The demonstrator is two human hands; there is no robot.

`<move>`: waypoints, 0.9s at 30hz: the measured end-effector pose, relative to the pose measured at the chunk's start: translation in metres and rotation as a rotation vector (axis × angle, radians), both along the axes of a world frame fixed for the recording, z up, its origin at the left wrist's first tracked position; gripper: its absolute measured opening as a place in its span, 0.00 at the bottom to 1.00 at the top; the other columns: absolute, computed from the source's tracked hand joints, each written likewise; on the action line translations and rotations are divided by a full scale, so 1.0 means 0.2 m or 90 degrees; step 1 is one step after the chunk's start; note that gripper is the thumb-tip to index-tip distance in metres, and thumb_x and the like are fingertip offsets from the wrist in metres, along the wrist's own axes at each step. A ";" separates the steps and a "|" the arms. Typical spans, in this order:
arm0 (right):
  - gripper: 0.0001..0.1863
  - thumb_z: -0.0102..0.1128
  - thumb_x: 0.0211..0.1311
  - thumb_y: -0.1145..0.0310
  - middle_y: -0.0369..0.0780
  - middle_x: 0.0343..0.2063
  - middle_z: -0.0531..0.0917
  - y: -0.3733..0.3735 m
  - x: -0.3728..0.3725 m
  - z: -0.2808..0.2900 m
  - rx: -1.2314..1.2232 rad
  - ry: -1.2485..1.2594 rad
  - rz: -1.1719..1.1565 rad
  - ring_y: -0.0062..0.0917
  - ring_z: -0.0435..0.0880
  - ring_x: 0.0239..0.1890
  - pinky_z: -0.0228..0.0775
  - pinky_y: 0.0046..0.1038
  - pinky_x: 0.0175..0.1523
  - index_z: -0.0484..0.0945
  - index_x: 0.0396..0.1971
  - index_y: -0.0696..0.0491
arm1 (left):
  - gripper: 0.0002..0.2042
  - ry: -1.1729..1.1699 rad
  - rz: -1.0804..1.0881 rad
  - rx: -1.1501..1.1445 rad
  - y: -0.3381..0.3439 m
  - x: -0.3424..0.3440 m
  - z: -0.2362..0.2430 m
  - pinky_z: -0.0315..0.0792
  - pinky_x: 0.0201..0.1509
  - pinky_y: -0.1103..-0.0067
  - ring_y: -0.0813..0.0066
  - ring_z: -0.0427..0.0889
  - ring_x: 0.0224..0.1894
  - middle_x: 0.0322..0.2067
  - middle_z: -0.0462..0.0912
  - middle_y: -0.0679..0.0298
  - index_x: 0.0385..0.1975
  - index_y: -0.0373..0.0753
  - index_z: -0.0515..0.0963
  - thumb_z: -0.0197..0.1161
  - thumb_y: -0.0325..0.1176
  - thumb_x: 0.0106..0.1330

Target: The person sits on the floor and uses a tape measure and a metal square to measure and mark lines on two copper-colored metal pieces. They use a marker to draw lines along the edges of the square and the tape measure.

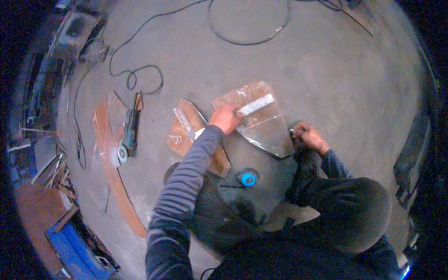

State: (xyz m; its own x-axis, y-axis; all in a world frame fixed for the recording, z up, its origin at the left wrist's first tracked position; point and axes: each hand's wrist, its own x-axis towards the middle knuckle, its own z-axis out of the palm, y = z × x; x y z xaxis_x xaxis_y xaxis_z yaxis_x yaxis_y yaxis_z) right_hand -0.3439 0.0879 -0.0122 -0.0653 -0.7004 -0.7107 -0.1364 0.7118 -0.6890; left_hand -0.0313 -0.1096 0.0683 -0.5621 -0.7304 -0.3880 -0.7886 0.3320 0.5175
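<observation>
A rusty steel plate (269, 125) with cut corners lies on the floor before me, a thin light line running across it. On it rests a pale flat metal strip (257, 104). My left hand (226, 117) is closed around the strip's left end, over the plate's left edge; its fingertips are partly hidden. Just off the plate's right corner, my right hand (310, 137) pinches a small light-tipped piece, too small to name. A second rusty plate (179, 135) with a similar strip lies under my left forearm. Between my knees sits a blue and black tape measure (248, 178).
An angle grinder (130, 130) lies to the left, its black cable (135, 44) looping toward the back. Beside it is a long curved rusty strip (122, 196). Metal offcuts (55, 170) and a blue metal object (77, 249) fill the far left. Dark cloth (410, 163) lies at right.
</observation>
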 end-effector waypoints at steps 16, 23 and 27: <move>0.10 0.61 0.69 0.65 0.34 0.33 0.81 0.06 0.04 -0.31 -0.115 0.038 -0.067 0.21 0.78 0.37 0.72 0.28 0.45 0.79 0.42 0.55 | 0.17 -0.055 -0.019 0.013 0.16 -0.22 -0.36 0.75 0.54 0.54 0.41 0.83 0.47 0.42 0.85 0.44 0.52 0.45 0.80 0.58 0.41 0.68; 0.13 0.61 0.68 0.61 0.41 0.40 0.86 0.04 0.05 -0.29 -0.077 0.052 -0.074 0.28 0.82 0.45 0.74 0.31 0.54 0.81 0.44 0.56 | 0.17 -0.058 -0.007 0.022 0.17 -0.23 -0.31 0.74 0.56 0.53 0.40 0.82 0.48 0.43 0.85 0.43 0.53 0.44 0.80 0.57 0.42 0.68; 0.13 0.61 0.68 0.62 0.40 0.39 0.85 0.03 0.05 -0.29 -0.088 0.026 -0.077 0.27 0.82 0.44 0.74 0.31 0.52 0.81 0.44 0.55 | 0.17 -0.067 -0.011 0.025 0.17 -0.24 -0.31 0.74 0.56 0.54 0.40 0.82 0.49 0.44 0.85 0.44 0.54 0.45 0.80 0.57 0.42 0.68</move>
